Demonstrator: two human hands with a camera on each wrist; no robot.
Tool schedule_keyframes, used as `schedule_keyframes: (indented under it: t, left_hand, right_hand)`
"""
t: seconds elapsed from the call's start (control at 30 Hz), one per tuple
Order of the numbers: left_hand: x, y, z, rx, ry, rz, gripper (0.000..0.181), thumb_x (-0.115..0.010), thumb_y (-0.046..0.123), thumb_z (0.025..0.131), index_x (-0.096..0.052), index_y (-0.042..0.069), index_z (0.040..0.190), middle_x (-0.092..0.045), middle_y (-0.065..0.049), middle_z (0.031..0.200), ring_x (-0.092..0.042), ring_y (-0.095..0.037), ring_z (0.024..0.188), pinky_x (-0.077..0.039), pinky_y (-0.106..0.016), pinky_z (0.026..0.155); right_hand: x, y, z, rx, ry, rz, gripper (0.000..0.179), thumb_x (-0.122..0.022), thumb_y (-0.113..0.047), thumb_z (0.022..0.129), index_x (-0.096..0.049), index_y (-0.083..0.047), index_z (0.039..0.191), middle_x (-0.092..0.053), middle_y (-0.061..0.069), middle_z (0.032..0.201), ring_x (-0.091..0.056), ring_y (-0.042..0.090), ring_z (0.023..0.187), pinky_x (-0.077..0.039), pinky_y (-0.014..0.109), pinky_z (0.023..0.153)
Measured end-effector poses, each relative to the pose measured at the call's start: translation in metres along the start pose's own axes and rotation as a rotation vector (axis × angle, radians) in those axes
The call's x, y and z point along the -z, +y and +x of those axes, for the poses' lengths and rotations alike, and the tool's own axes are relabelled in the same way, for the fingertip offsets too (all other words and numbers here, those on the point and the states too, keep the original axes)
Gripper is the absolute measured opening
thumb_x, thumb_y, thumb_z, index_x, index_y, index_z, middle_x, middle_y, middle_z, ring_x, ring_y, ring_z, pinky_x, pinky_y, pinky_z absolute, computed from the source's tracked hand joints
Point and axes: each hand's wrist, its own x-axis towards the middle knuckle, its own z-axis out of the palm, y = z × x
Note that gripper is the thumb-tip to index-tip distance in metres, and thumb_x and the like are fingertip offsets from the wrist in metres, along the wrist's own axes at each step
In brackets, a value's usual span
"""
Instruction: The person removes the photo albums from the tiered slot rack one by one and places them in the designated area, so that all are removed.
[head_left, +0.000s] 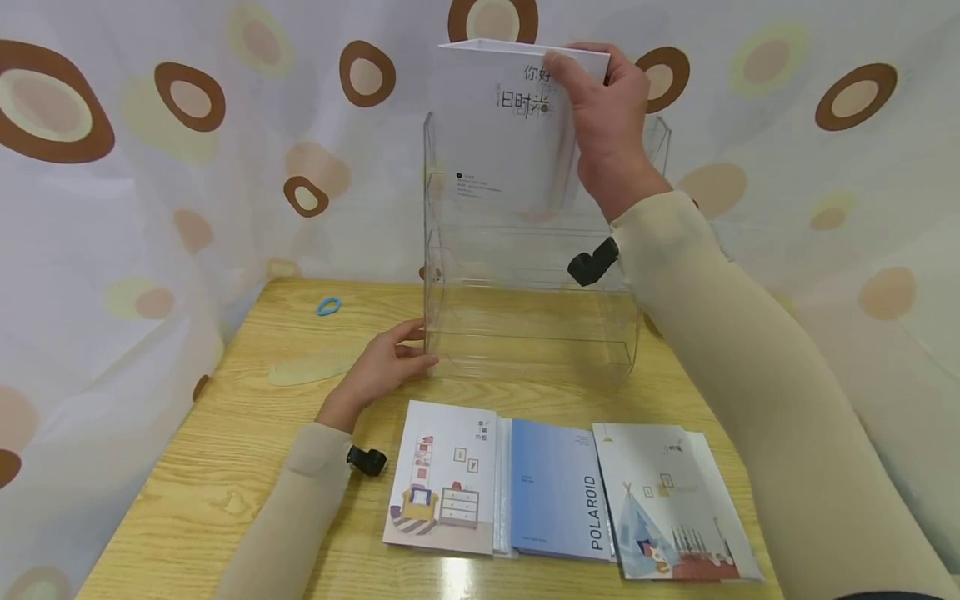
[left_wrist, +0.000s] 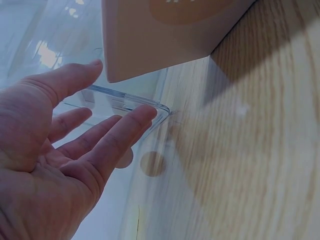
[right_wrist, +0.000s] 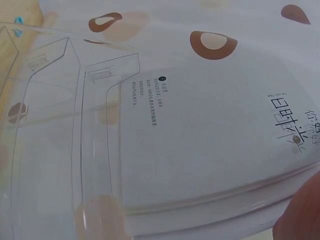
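Note:
In the head view my right hand pinches a white book with dark printed characters by its upper right corner. The book stands upright, its lower part inside the rear, top tier of a clear tiered rack. From the right wrist, the book's cover shows beside the rack's transparent side panels, with only a bit of the hand at the edge. My left hand is at the rack's lower left side; its fingers are loosely extended by the clear bottom corner.
Three booklets lie in front of the rack: one with an armchair drawing, a blue one and one with a tent drawing. A blue ring and a pale translucent strip lie left on the wooden table. Patterned cloth hangs behind.

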Motion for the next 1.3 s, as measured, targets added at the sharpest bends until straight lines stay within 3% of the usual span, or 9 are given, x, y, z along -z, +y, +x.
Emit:
schedule_keyframes:
  t: [0.3, 0.63, 1.0, 1.3]
  left_hand:
    - [-0.001, 0.001, 0.0, 0.004, -0.003, 0.015, 0.078, -0.075, 0.014, 0.109, -0.035, 0.012, 0.177, -0.05, -0.023, 0.169, -0.062, -0.045, 0.148, -0.067, -0.046, 0.106]
    - [0.001, 0.001, -0.002, 0.0, 0.0, 0.024, 0.078, -0.074, 0.015, 0.11, -0.034, 0.009, 0.177, -0.049, -0.025, 0.169, -0.061, -0.046, 0.148, -0.066, -0.046, 0.107]
    - [0.004, -0.002, -0.003, -0.005, 0.008, 0.05, 0.078, -0.074, 0.017, 0.11, -0.033, 0.009, 0.177, -0.048, -0.026, 0.169, -0.061, -0.046, 0.149, -0.066, -0.046, 0.107]
    - [0.006, -0.002, -0.004, 0.004, 0.006, 0.048, 0.077, -0.074, 0.017, 0.11, -0.036, 0.011, 0.176, -0.051, -0.024, 0.168, -0.062, -0.045, 0.148, -0.067, -0.046, 0.106]
  right_hand:
    - [0.03, 0.003, -0.008, 0.046, 0.041, -0.015, 0.015, -0.083, -0.021, 0.102, -0.075, -0.018, 0.115, -0.07, -0.006, 0.119, -0.073, 0.015, 0.11, -0.055, 0.037, 0.107]
    - [0.062, -0.001, -0.027, 0.092, 0.046, 0.058, 0.015, -0.089, -0.018, 0.097, -0.079, -0.011, 0.107, -0.071, 0.001, 0.104, -0.073, 0.02, 0.101, -0.057, 0.038, 0.098]
    - [0.101, -0.01, -0.056, 0.097, -0.003, -0.042, 0.023, -0.084, -0.022, 0.102, -0.077, -0.012, 0.122, -0.074, 0.002, 0.118, -0.072, 0.021, 0.113, -0.055, 0.042, 0.107]
    - [0.143, -0.007, -0.086, 0.013, 0.026, -0.166, 0.033, -0.084, -0.03, 0.103, -0.077, -0.015, 0.132, -0.074, -0.001, 0.127, -0.068, 0.021, 0.121, -0.042, 0.051, 0.129]
